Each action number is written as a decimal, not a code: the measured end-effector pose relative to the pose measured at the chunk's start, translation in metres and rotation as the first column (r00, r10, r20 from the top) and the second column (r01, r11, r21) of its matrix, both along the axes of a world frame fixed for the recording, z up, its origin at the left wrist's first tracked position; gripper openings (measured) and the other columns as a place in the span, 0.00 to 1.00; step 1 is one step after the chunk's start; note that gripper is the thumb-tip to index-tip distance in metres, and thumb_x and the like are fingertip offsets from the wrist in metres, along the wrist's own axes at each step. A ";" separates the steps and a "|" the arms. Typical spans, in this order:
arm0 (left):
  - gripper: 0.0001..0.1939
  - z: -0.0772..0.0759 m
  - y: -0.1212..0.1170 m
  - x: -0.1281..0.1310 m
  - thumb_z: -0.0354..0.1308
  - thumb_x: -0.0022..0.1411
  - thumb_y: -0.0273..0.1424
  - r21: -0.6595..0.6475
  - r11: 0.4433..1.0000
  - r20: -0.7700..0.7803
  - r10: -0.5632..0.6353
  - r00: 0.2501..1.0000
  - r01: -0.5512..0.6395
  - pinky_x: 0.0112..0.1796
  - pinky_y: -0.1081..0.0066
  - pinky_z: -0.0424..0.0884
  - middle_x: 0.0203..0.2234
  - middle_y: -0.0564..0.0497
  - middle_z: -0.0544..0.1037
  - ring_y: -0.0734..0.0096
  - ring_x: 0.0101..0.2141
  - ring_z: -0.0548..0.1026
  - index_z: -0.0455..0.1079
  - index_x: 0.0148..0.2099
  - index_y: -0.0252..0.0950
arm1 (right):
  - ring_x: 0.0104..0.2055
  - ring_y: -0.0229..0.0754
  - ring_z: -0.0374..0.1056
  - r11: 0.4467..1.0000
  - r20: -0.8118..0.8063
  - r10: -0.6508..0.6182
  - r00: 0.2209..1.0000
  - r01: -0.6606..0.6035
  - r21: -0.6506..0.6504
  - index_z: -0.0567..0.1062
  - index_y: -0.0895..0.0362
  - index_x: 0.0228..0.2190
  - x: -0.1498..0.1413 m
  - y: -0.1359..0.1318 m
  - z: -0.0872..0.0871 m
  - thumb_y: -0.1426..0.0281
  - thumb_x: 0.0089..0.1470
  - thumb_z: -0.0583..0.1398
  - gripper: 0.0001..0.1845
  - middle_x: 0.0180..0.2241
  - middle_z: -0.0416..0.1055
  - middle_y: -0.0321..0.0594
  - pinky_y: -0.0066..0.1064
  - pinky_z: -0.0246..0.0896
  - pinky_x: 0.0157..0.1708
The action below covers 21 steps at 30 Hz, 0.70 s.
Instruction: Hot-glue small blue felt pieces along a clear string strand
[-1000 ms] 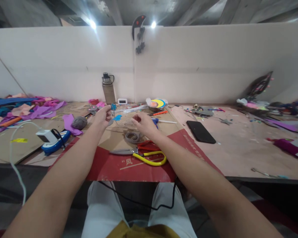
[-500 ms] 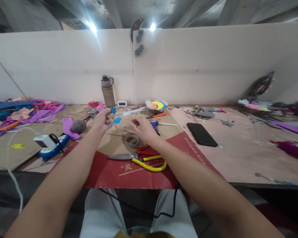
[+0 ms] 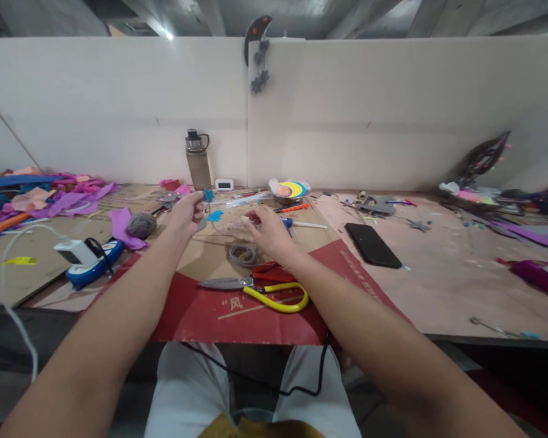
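Note:
My left hand (image 3: 188, 213) pinches a small blue cut-out piece (image 3: 208, 194) at its fingertips, above the table. From it a thin grey cord (image 3: 210, 220) hangs and curves toward my right hand (image 3: 270, 230). A second blue piece (image 3: 215, 216) shows just below, by the cord. My right hand has its fingers drawn together over a whitish, stringy patch (image 3: 240, 229) on the board; what they hold is too small to make out. A coil of grey cord (image 3: 242, 255) lies below, close to scissors with yellow handles (image 3: 278, 299) and a red-handled tool (image 3: 265, 270).
A blue glue gun (image 3: 287, 224) lies partly behind my right hand. Around stand a bottle (image 3: 198, 164) and a bowl (image 3: 291, 193). A phone (image 3: 373, 244) is to the right; grey yarn (image 3: 141, 225), a power strip (image 3: 95, 267) and felt scraps (image 3: 68, 207) are left.
The view has tilted slightly, so the wall and table sit a little higher. My hands keep nearly the same pose, the left still pinching the blue piece.

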State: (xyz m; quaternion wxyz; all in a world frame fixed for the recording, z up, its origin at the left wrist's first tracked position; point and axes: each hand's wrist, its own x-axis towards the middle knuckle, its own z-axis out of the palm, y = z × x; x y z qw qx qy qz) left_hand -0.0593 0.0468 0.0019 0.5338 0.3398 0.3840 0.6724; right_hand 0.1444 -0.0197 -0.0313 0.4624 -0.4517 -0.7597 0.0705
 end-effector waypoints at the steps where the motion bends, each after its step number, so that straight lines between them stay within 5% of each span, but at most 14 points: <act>1: 0.08 0.000 0.000 0.000 0.60 0.48 0.21 0.003 1.000 0.001 0.003 1.000 -0.003 0.10 0.83 0.43 0.16 0.59 0.65 0.87 0.12 0.58 0.62 0.26 0.34 | 0.39 0.41 0.63 1.000 0.000 0.000 1.000 0.000 0.005 0.72 0.58 0.36 0.000 0.001 -0.001 0.73 0.54 0.56 0.07 0.35 0.69 0.42 0.33 0.60 0.43; 21: 0.08 0.000 -0.003 0.004 0.60 0.48 0.21 0.038 0.999 -0.068 0.029 0.997 -0.026 0.11 0.83 0.44 0.16 0.59 0.64 0.87 0.12 0.57 0.62 0.26 0.33 | 0.39 0.41 0.63 1.000 0.031 0.009 0.999 -0.008 -0.021 0.72 0.59 0.36 -0.004 -0.005 0.001 0.74 0.53 0.57 0.07 0.36 0.69 0.43 0.33 0.60 0.43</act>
